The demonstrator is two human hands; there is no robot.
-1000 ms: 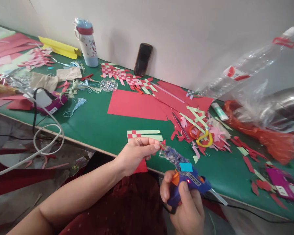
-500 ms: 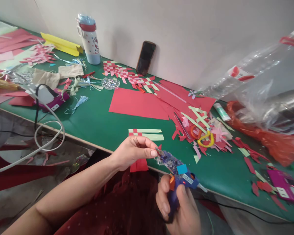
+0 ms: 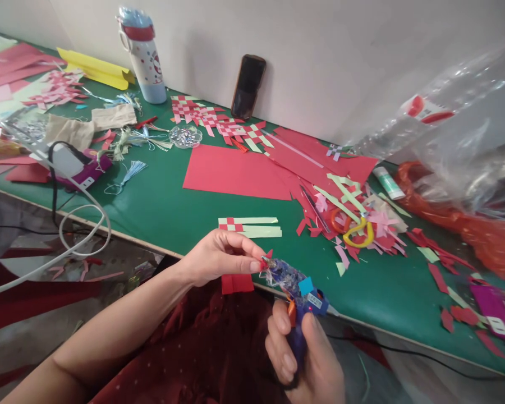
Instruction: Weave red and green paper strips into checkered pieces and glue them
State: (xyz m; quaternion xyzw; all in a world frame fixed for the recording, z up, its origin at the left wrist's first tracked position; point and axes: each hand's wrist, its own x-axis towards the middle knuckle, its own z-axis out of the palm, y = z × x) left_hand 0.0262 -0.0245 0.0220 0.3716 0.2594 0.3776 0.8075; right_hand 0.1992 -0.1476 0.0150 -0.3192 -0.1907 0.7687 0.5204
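My right hand (image 3: 301, 348) is wrapped around the handle of a blue hot glue gun (image 3: 293, 280), which has an orange trigger and dried glue strands over its front. The gun's nozzle points up and left, to the fingertips of my left hand (image 3: 225, 258). Those fingertips pinch a small red paper piece (image 3: 264, 262) at the nozzle's tip. Just beyond my left hand, a little woven strip piece (image 3: 231, 224) of red and pale green paper lies on the table. Below the hand, a red paper piece (image 3: 237, 284) shows at the table edge, partly hidden.
The green table (image 3: 160, 207) holds a red sheet (image 3: 235, 173), woven paper pieces (image 3: 210, 120) and a bead dish (image 3: 186, 136). At the right are yellow-handled scissors (image 3: 359, 233) among scraps and a glue stick (image 3: 388, 182). A bottle (image 3: 145, 62) and phone (image 3: 248, 87) stand by the wall.
Both hands and the glue gun have shifted slightly left in view. More red paper now shows between my left fingertips and the nozzle. The whole scene has shifted a little with the head.
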